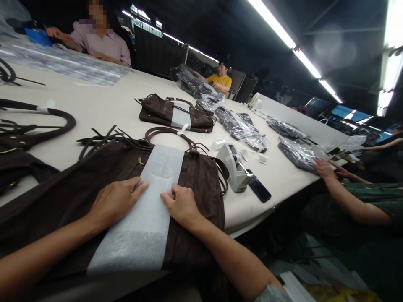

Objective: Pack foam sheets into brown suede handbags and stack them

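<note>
A dark brown handbag lies on the table before me, its looped handles standing up at the far side. A strip of white wrapping sheet runs across its middle. My left hand rests at the strip's left edge, fingers curled and thumb lying on the sheet. At the right edge, my right hand has its thumb and bent fingers closed on the sheet. The fingertips of both hands are partly hidden. A small brass zip pull shows on the bag beyond my left hand.
A tape dispenser and a phone lie right of the bag. Another wrapped brown handbag sits behind; part of one is at left. Plastic-covered bags lie farther along. A co-worker's hand touches a bagged item at right.
</note>
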`<state>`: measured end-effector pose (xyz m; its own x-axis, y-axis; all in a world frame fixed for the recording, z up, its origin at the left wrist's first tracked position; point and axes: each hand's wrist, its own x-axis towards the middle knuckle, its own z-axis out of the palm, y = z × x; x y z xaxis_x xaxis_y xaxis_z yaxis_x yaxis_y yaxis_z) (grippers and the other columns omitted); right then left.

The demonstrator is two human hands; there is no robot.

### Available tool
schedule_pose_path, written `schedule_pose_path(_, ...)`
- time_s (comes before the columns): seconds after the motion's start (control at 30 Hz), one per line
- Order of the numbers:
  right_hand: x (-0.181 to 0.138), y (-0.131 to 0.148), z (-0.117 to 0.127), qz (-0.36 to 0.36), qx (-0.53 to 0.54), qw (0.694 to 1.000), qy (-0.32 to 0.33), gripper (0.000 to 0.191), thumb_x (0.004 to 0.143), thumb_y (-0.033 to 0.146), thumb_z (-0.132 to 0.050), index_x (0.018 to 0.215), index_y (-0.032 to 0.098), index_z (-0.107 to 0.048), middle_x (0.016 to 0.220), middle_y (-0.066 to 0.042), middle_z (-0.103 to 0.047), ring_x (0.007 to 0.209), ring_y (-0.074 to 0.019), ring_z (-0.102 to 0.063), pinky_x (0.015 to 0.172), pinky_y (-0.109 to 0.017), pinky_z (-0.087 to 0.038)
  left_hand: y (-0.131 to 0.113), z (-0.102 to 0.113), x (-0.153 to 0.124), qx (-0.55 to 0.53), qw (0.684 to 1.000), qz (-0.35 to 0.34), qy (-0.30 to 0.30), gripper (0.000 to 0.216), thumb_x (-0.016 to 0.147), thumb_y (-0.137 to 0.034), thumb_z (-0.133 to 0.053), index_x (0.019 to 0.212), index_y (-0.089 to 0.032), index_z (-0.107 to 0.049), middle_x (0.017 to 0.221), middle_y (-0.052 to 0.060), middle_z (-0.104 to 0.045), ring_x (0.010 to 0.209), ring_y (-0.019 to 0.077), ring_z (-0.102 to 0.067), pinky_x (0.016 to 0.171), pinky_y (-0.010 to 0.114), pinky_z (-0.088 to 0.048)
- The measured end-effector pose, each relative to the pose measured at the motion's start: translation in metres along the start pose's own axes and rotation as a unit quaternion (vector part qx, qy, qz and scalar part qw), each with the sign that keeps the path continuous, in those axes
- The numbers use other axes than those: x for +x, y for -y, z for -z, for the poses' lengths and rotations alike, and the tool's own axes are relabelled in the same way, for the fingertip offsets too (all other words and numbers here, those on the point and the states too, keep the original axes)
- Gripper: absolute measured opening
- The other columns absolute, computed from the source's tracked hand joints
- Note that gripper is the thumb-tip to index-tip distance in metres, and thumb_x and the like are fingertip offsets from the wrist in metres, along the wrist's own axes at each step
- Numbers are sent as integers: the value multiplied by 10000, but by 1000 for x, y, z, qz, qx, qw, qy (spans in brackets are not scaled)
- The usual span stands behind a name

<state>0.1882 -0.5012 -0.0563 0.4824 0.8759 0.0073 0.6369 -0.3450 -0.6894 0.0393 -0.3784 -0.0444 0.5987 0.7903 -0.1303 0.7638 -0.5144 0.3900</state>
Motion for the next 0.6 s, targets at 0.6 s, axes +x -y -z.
schedule_pose_path(0.6, -13, 2, -14, 271, -294, 912, -85, 133, 984, 185, -515, 929, 182, -636, 1014, -54, -633, 973, -200, -559, 857, -312, -467, -8, -6, 1, 116, 939, -303, -117, 394, 885, -86, -295, 979, -166, -668, 988, 107, -649, 934, 230, -614, 889, 373, -513)
